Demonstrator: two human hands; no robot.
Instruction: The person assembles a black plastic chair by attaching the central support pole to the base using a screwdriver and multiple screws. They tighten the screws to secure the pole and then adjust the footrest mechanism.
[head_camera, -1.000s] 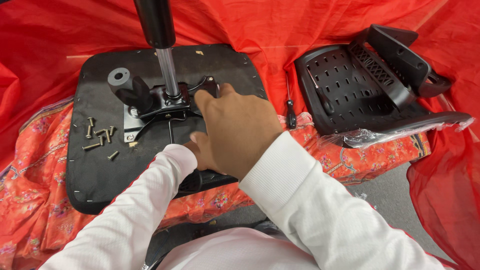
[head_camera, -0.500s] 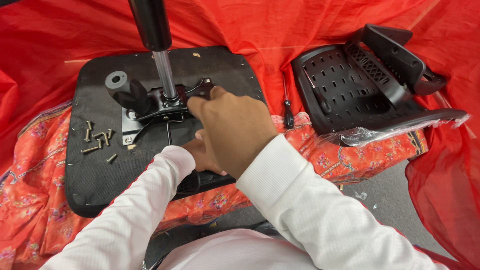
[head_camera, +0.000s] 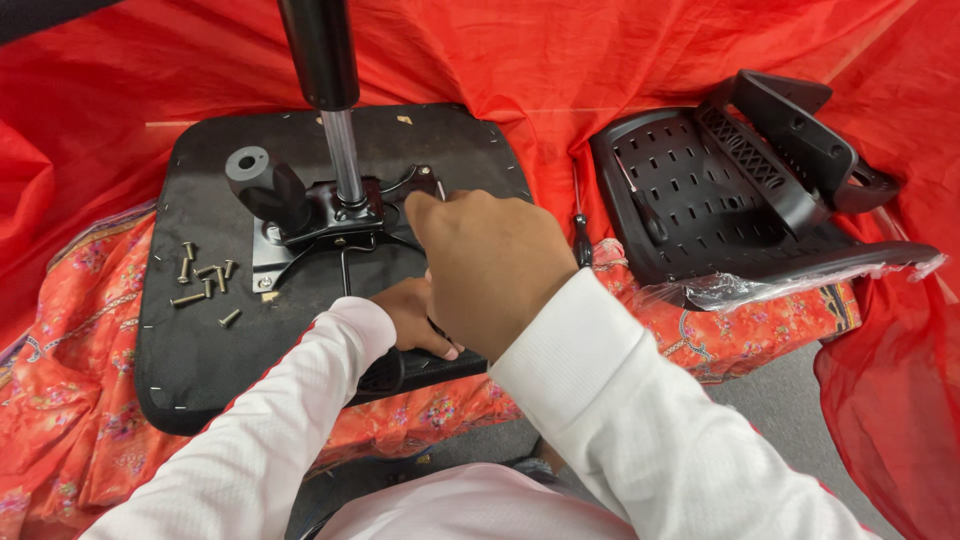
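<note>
A black chair seat (head_camera: 200, 350) lies upside down on red cloth. A metal mechanism plate (head_camera: 325, 215) is mounted on it, with a black knob (head_camera: 262, 185) and an upright gas cylinder (head_camera: 320, 60). My right hand (head_camera: 490, 265) hovers over the plate's right side, fingers curled, its fingertips at the plate's far right corner; anything in them is hidden. My left hand (head_camera: 415, 315) lies under the right one, mostly covered, its fingers flat on the seat near a black lever handle (head_camera: 385, 370).
Several loose screws (head_camera: 200, 280) lie on the seat's left part. A screwdriver (head_camera: 582, 240) rests on the cloth just right of the seat. A black perforated chair back (head_camera: 700, 200) with an armrest (head_camera: 800, 130) lies at the right. Patterned orange fabric (head_camera: 80, 400) covers the floor.
My right hand has shifted slightly toward the plate's right corner. The left hand stays under it, and the seat and parts have not moved.
</note>
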